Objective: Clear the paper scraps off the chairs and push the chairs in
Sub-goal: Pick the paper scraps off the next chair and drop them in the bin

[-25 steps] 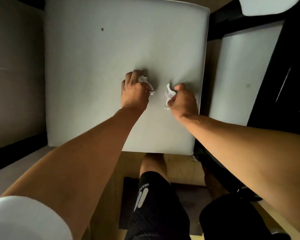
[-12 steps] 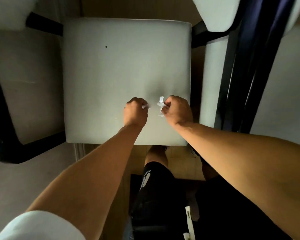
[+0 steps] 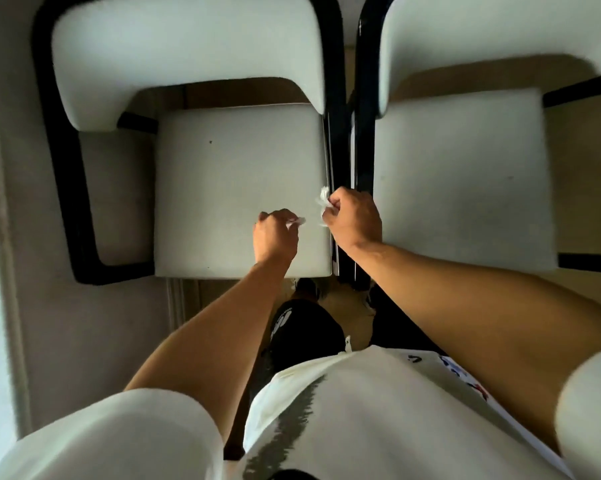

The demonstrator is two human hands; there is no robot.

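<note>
Over the left chair's pale seat [image 3: 229,188], left hand [image 3: 275,233] and right hand [image 3: 352,216] each clench a paper scrap [image 3: 324,195], the chair's backrest [image 3: 188,57] at twelve o'clock.

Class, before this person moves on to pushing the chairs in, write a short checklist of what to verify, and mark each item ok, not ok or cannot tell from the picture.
1. Left hand grips its paper scrap: ok, white paper pokes out of the curled fingers.
2. Right hand grips its paper scrap: ok, crumpled paper shows at the thumb side.
3. Left chair seat free of scraps: ok, only tiny dark specks show.
4. Right chair seat free of scraps: ok on the part in view.
5. A hand free to push a chair: not ok, both hold paper.
6. Somewhere to drop the scraps: cannot tell, no bin in view.
</note>
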